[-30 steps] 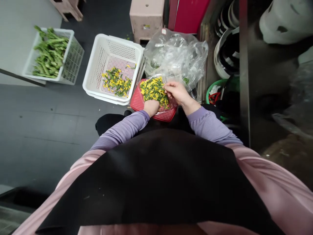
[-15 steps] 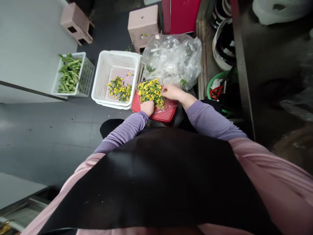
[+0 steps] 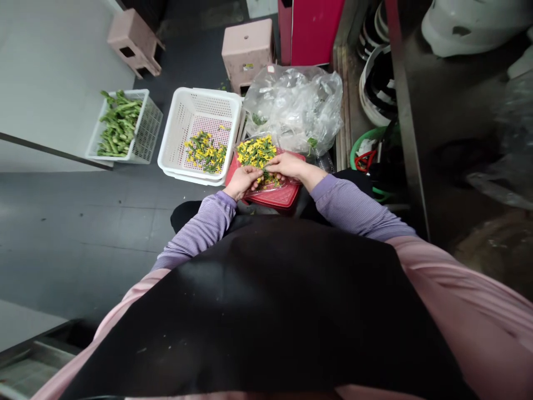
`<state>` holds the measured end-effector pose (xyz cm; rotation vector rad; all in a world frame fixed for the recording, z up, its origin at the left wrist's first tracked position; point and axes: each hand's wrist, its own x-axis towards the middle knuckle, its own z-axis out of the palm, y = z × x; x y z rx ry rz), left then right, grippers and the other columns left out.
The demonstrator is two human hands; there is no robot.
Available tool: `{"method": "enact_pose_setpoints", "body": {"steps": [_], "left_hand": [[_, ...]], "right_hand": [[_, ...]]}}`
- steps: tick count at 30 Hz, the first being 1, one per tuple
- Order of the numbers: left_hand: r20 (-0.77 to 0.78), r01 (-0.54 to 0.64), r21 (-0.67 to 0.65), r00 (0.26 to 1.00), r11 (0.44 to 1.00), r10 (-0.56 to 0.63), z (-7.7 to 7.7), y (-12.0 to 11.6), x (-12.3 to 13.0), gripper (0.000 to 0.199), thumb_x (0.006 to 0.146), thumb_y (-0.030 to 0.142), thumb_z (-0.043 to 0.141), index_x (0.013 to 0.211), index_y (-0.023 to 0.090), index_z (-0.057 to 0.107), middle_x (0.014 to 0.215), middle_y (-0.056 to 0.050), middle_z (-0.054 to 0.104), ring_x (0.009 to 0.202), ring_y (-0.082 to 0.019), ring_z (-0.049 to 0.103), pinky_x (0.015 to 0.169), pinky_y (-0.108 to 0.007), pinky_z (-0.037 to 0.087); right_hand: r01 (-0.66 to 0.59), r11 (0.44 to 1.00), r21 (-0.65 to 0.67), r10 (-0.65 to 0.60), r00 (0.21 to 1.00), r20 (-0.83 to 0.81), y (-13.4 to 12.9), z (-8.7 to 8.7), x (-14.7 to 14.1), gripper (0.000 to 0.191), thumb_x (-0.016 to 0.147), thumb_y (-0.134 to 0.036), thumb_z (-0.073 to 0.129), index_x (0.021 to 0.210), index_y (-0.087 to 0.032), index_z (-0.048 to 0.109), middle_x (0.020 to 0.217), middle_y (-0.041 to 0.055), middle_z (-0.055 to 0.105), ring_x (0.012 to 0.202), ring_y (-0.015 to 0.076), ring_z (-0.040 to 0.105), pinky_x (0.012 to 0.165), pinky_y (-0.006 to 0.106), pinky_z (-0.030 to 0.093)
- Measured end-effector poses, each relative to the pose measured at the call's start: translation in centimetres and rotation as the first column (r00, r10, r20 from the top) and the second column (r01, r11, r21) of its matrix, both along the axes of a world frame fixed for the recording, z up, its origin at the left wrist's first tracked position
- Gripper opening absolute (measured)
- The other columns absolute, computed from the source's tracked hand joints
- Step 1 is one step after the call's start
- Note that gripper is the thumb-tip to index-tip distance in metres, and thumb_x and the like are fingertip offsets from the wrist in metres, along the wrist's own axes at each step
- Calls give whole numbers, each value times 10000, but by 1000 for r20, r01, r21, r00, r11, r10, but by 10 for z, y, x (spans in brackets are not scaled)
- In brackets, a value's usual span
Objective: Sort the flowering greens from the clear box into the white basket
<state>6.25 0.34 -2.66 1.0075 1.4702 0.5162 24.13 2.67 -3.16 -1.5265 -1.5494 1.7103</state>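
Note:
Yellow-flowered green stems (image 3: pixel 256 150) fill a clear plastic tray on a red lid-like surface (image 3: pixel 278 197). Over the near part of this pile, my left hand (image 3: pixel 244 180) and my right hand (image 3: pixel 287 165) meet, fingertips close together. Both hands pinch at a small green piece between them; its shape is too small to make out. More yellow-flowered stems (image 3: pixel 205 153) lie in a white perforated basket (image 3: pixel 166 139) to the left. Behind the tray is a heap of clear plastic bags (image 3: pixel 295 100).
Thick green stalks (image 3: pixel 119 125) fill another white basket (image 3: pixel 149 130) at the far left. Pink stools (image 3: pixel 245 50) stand beyond. On the right are a green-rimmed basin (image 3: pixel 353 153), a white bucket (image 3: pixel 368 105) and a metal shelf edge (image 3: pixel 410 133).
My left hand has lifted from the near edge of the pile, and its fingers now meet those of my right hand. My right hand has moved slightly nearer and to the left.

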Motion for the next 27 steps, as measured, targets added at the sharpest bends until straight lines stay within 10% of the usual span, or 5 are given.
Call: {"method": "enact_pose_setpoints", "body": {"steps": [7, 12, 16, 20, 27], "left_hand": [[406, -192, -101, 888, 976, 217, 1, -8, 8, 209, 808, 185, 791, 812, 131, 589, 628, 40, 632, 412, -13, 472, 427, -141, 374], [165, -182, 138, 973, 974, 158, -1, -6, 6, 166, 864, 250, 723, 830, 148, 597, 655, 37, 608, 461, -45, 509, 447, -174, 349], [-198, 168, 409, 976, 897, -93, 6, 4, 0, 140, 892, 231, 625, 781, 152, 592, 637, 39, 561, 521, -72, 481, 550, -208, 380], [-542, 547, 439, 794, 713, -276, 14, 13, -2, 144, 873, 221, 575, 764, 142, 626, 678, 2, 595, 654, -122, 509, 684, -251, 414], [-700, 715, 337, 625, 613, -345, 13, 15, -1, 162, 815, 205, 535, 703, 147, 637, 598, -9, 558, 603, -135, 468, 641, -265, 377]], "right_hand": [[274, 962, -15, -263, 902, -342, -12, -4, -23, 65, 809, -95, 726, 817, -134, 675, 613, -46, 592, 499, 54, 445, 527, 189, 379], [136, 906, 400, -158, 987, 20, -11, -2, -20, 120, 924, -202, 637, 841, -134, 690, 798, 41, 678, 759, 161, 603, 737, 272, 469], [-289, 811, 508, 13, 878, 479, -11, 3, -9, 201, 976, -209, 585, 1075, -137, 744, 1077, 132, 737, 1016, 257, 653, 901, 343, 455], [-493, 743, 453, 115, 760, 640, -13, 8, -2, 294, 1019, -259, 533, 1200, -150, 738, 1170, 150, 727, 1095, 278, 647, 919, 355, 446], [-626, 694, 356, 230, 661, 714, -10, 12, -3, 303, 1015, -234, 544, 1209, -127, 751, 1187, 169, 720, 1103, 283, 653, 883, 331, 446]]}}
